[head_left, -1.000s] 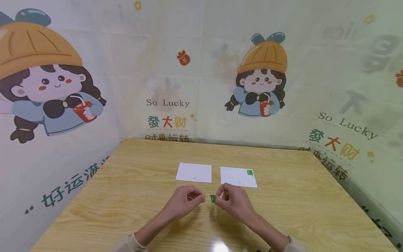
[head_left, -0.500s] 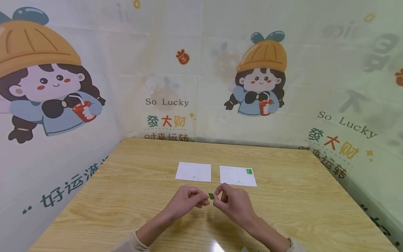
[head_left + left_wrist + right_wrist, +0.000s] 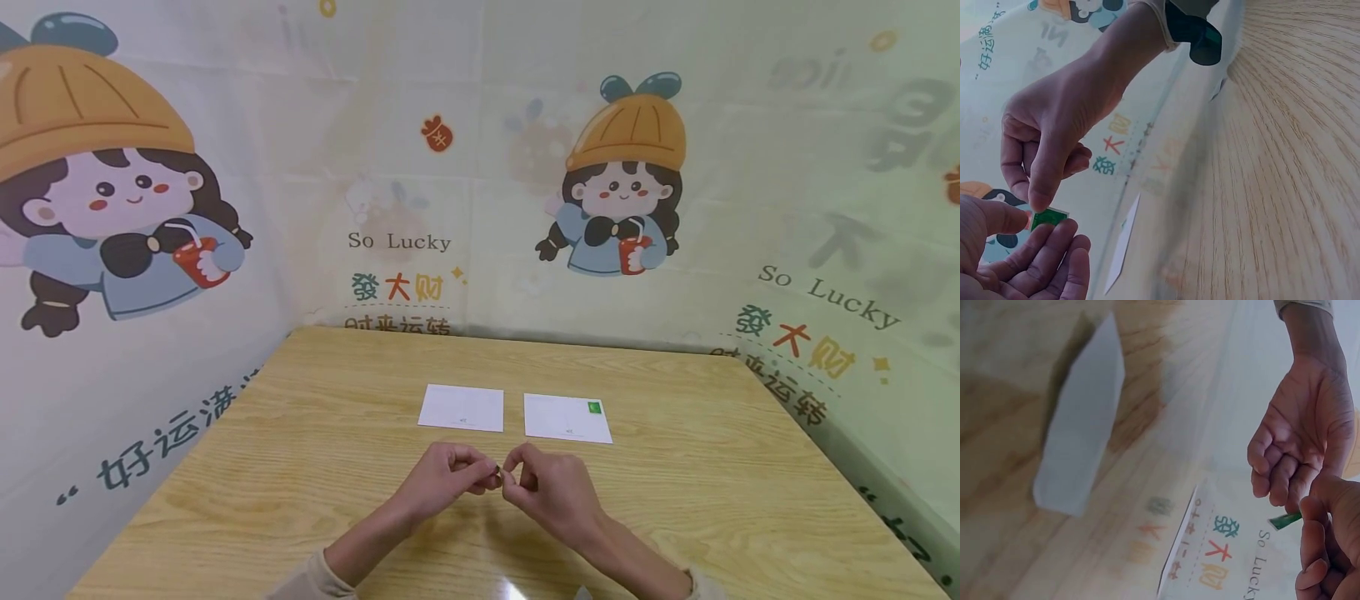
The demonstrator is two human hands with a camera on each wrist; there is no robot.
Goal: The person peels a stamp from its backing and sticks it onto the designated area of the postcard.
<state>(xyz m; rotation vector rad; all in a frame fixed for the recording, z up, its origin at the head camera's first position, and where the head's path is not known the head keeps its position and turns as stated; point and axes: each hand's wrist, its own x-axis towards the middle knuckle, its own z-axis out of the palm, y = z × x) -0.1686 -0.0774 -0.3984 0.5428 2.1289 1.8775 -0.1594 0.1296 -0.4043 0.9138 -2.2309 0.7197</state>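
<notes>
A small green postage stamp [image 3: 1050, 217] with a pale border is held between my two hands, above the near part of the table. My left hand [image 3: 448, 482] pinches it between thumb and fingers. From the other side, the thumb and index finger of my right hand [image 3: 557, 493] pinch at its edge, the fingertips of both hands nearly meeting. In the right wrist view, a green corner of the stamp [image 3: 1285, 520] sticks out past the fingers. Beyond the hands lie two white cards, a left one [image 3: 461, 407] with no stamp and a right one [image 3: 564, 418] bearing a green stamp [image 3: 595, 407] at its upper right corner.
The wooden table [image 3: 337, 383] meets a printed cloth backdrop [image 3: 495, 183] at its back and sides. A folded white piece of paper [image 3: 1082, 419] lies on the table near my right wrist, its tip just showing at the bottom edge of the head view.
My left hand has moved right to the stamp, which the right hand was holding alone, and grips it too. The right hand has shifted slightly left, and fingers cover most of the stamp.
</notes>
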